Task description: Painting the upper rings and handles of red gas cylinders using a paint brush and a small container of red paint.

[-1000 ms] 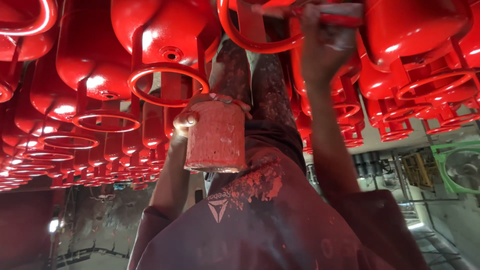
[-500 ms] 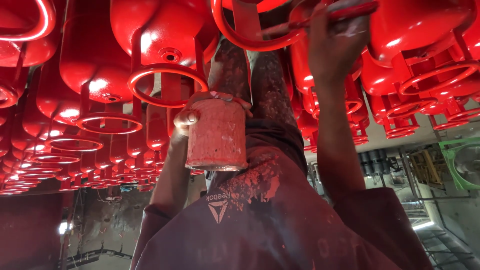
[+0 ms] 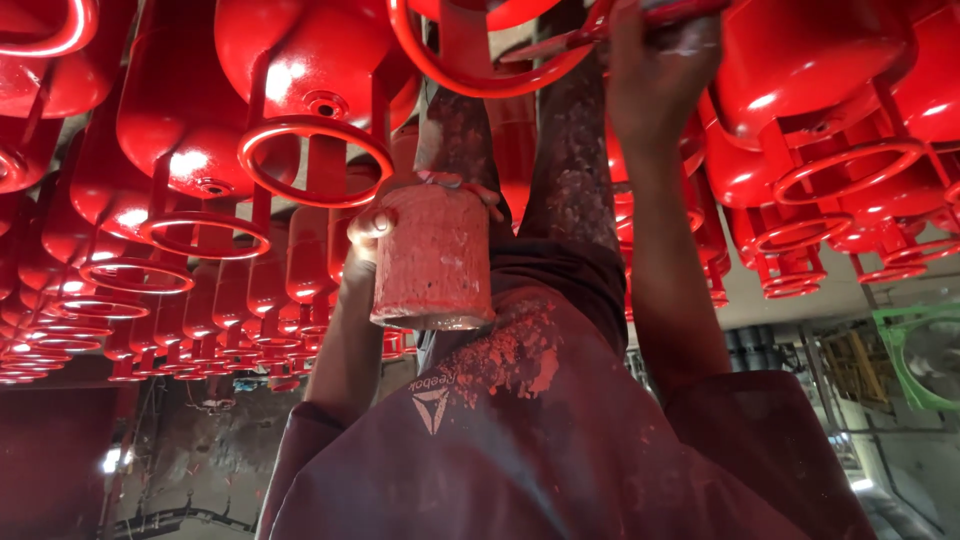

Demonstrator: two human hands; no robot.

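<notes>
At frame centre, the left hand grips a paint-caked red can. Right hand is closed on a red-handled brush against a cylinder's ring. Red gas cylinders crowd close on both sides.

Glossy red metal gas cylinders with ring collars crowd from nine through three o'clock, closing passage around the paint-caked red tin. Open room lies only at four o'clock, beside the green frame.
</notes>
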